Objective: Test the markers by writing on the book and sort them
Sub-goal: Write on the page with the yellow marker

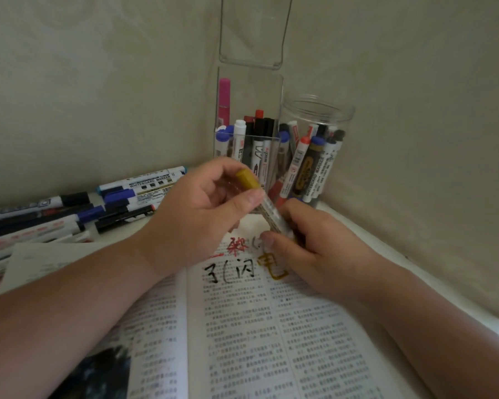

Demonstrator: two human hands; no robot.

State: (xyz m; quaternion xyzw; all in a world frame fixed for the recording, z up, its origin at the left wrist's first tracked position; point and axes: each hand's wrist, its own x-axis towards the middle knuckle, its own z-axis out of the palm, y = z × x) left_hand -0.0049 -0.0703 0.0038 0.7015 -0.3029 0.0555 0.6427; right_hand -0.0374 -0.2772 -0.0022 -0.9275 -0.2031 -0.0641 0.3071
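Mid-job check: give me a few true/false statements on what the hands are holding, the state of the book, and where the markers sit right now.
1. Both the left hand and the right hand hold the gold-capped marker. True.
2. The book is closed. False: it lies open, with red, black and gold handwriting across the top of the page.
3. The round jar is empty. False: it holds several markers, standing beside the square clear holder, which also holds markers.
4. Loose markers lie in a pile to the left of the book. True.
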